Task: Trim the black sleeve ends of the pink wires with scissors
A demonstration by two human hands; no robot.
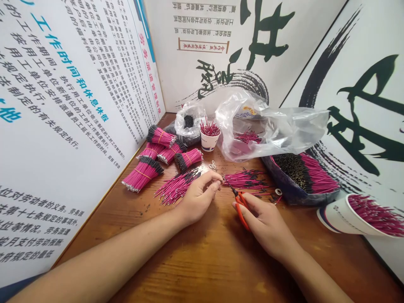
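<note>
My left hand (198,200) lies over a loose spread of pink wires with black-sleeved ends (178,186), its fingertips pinched together; anything between them is too thin to make out. My right hand (265,223) grips orange-handled scissors (242,208), whose dark tips point towards those fingertips. Beyond the blades lies a second loose heap of pink wires (243,180). Further left, several bundles of the same wires (142,173), tied with thin bands, lie on the wooden table (202,269).
A paper cup of wires (208,140) and clear plastic bags (271,126) stand at the back. A dark tray of wires (299,179) sits right, near a tipped cup (356,214). Printed boards (69,84) wall the table's sides. Small metal rings (212,165) lie nearby.
</note>
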